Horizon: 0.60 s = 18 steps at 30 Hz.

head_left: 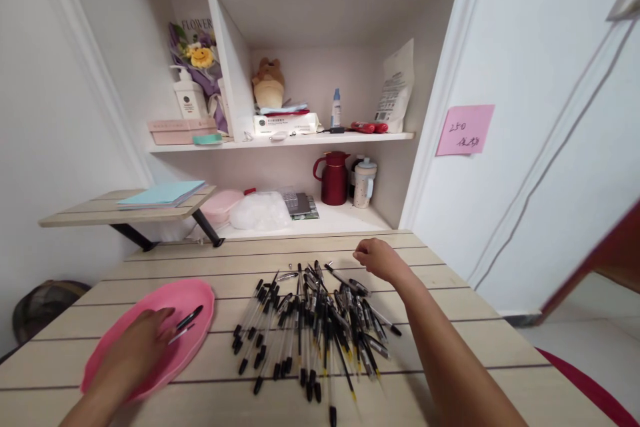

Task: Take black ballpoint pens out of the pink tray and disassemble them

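A pile of several black-capped clear pens (310, 327) lies spread on the pale wooden table (450, 300). My right hand (377, 258) reaches past the far edge of the pile with its fingers curled together, tips on the tabletop; whatever they pinch is too small to make out. My left hand (133, 350) lies palm down in a pink oval tray (193, 293) at the left, fingers stretched out toward a black pen (189, 317) and a clear pen tube (181, 333) lying in the tray.
Behind the table stand white shelves with a red jug (333, 177), a white cup (365, 181), a plush toy (269, 82), boxes and bottles. A small raised shelf (100, 210) with blue paper stands at the back left. A pink note (465, 129) sticks to the right wall.
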### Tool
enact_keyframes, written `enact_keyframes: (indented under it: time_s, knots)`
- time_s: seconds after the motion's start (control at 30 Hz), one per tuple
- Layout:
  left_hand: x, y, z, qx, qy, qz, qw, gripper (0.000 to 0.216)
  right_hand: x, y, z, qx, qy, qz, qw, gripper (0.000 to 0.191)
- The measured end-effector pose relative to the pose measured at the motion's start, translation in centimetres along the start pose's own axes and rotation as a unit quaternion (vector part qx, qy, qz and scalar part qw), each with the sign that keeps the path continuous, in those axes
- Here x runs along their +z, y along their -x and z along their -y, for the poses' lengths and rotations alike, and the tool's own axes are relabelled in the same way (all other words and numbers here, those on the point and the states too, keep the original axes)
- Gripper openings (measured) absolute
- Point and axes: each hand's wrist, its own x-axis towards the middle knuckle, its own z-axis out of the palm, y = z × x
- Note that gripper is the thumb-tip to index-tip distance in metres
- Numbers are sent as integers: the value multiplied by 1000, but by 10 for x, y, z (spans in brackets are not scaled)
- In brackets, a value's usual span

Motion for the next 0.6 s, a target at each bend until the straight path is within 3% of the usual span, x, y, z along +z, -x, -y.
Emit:
enact_keyframes:
  time_s: [0.1,0.23,0.33,0.47,0.6]
  knots:
    - [4,0,-47,47,67,-14,997,39,7,-3,-5,29,71,11,997,17]
    - [25,7,-121,140,185,73,970,31,20,-6,-9,47,98,30,994,15]
    - [46,11,-162,195,240,120,943,29,26,-8,-13,54,111,39,992,16]
    - [70,4,-192,220,276,130,927,26,30,-9,-17,53,118,45,991,16]
    - [88,-7,-202,189,294,112,930,25,36,-10,-15,44,118,49,991,16]
